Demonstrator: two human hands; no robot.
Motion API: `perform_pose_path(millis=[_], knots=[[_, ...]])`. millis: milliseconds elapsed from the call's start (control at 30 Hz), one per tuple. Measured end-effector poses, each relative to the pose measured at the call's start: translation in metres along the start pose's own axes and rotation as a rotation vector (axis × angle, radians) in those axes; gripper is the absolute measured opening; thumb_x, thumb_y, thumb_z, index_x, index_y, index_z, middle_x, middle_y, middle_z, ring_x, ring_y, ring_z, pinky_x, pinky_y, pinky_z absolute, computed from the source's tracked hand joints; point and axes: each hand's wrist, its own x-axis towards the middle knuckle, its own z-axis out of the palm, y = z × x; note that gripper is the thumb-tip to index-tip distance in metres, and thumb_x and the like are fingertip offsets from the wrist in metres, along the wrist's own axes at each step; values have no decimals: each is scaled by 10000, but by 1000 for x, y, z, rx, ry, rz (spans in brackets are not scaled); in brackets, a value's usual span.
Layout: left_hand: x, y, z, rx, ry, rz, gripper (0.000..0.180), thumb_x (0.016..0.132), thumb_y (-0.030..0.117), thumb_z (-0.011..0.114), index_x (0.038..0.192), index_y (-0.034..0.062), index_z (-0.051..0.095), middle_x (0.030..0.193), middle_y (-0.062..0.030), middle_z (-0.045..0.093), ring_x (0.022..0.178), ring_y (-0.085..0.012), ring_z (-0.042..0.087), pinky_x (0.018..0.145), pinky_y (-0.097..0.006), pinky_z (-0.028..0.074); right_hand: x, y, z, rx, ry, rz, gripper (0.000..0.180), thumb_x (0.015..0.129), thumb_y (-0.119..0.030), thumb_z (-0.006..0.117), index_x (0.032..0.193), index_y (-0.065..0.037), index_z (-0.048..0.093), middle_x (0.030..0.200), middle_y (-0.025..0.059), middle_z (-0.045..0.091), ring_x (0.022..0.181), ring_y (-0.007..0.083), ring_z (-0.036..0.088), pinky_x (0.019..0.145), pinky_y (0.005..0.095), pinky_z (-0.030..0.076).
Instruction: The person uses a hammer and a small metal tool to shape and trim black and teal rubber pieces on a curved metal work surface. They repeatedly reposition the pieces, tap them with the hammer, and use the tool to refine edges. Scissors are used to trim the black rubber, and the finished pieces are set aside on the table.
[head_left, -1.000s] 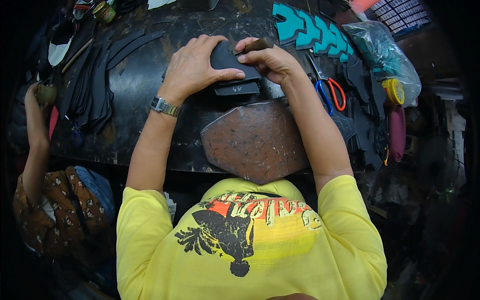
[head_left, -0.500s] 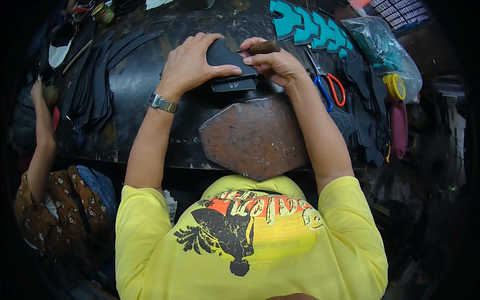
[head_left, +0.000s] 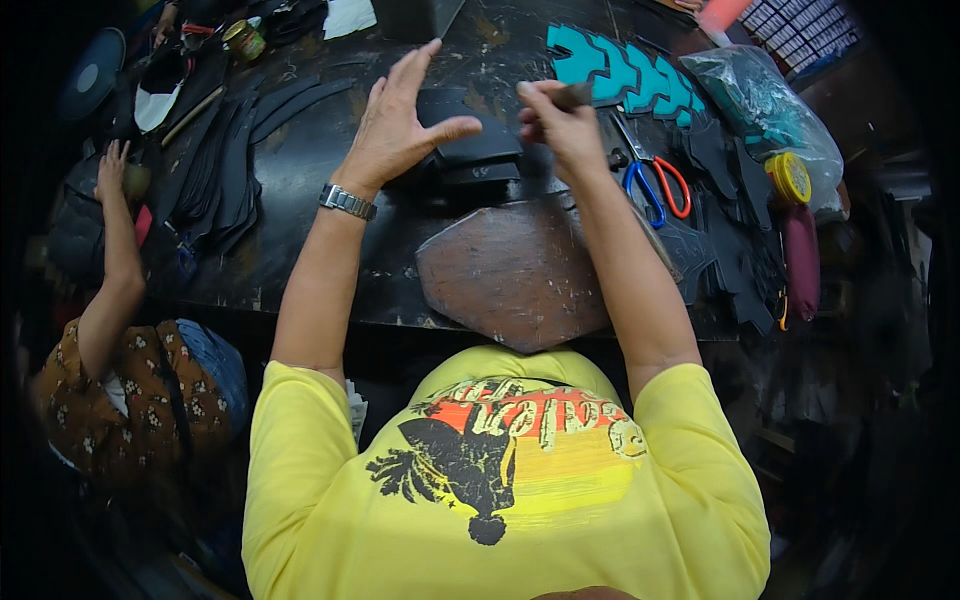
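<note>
My left hand (head_left: 400, 125) hovers with fingers spread, just above a small stack of black leather pieces (head_left: 470, 150) on the dark worktable (head_left: 300, 170). A metal watch sits on that wrist. My right hand (head_left: 560, 125) is closed around a short brown-handled tool (head_left: 572, 96), held just right of the stack. A worn brown cutting board (head_left: 515, 270) lies at the table's near edge, between my forearms.
Scissors with blue and red handles (head_left: 655, 185) lie right of my right hand. Teal cut shapes (head_left: 620, 70) sit at the back, beside a plastic bag (head_left: 770, 100) and a yellow tape roll (head_left: 790, 175). Black leather strips (head_left: 225, 160) lie at left. Another person (head_left: 120, 380) sits at far left.
My left hand has lifted off the black stack and its fingers have spread. My right hand has risen slightly with the tool. The view has shifted a little.
</note>
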Motion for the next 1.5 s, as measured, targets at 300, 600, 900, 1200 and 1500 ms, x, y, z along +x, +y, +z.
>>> perform_pose_path(millis=[300, 600, 900, 1200, 1500], knots=[[-42, -37, -58, -215, -194, -70, 1129, 612, 426, 991, 1582, 157, 480, 1593, -148, 499, 1495, -338, 449, 1234, -452, 363, -76, -34, -37, -596, -175, -262, 479, 849, -176, 885, 1242, -62, 636, 1218, 80, 676, 1157, 205, 638, 1022, 336, 501], [-63, -33, -42, -398, -246, -274, 1010, 678, 181, 956, 1574, 140, 491, 1531, -161, 580, 1395, -350, 565, 1186, -391, 420, -63, -15, 2, -805, -347, -584, 505, 812, -55, 869, 1262, -75, 641, 1387, 193, 660, 1314, 368, 634, 1091, 417, 512], [-72, -39, -38, -417, -61, -272, 1298, 611, 326, 1018, 1670, 184, 282, 1541, -204, 540, 1451, -369, 505, 1201, -500, 414, -63, -16, -2, -813, -237, -682, 406, 868, -113, 851, 1229, -67, 671, 1239, 177, 718, 1164, 331, 706, 973, 383, 559], [-120, -16, -51, -635, 328, -238, 572, 880, 73, 830, 1414, 49, 628, 1318, -125, 692, 1230, -232, 650, 1092, -382, 495, -56, -73, -147, -1220, -121, -221, 198, 983, -93, 696, 1175, -56, 664, 1058, 157, 723, 963, 280, 709, 859, 349, 542], [-100, 74, -25, -426, -66, 203, 195, 821, 44, 829, 1005, 47, 765, 942, -89, 737, 841, -277, 703, 749, -355, 538, -73, -73, -186, -1666, -308, -117, 395, 934, -43, 591, 1308, -141, 672, 1080, 171, 712, 1048, 394, 689, 870, 492, 558]])
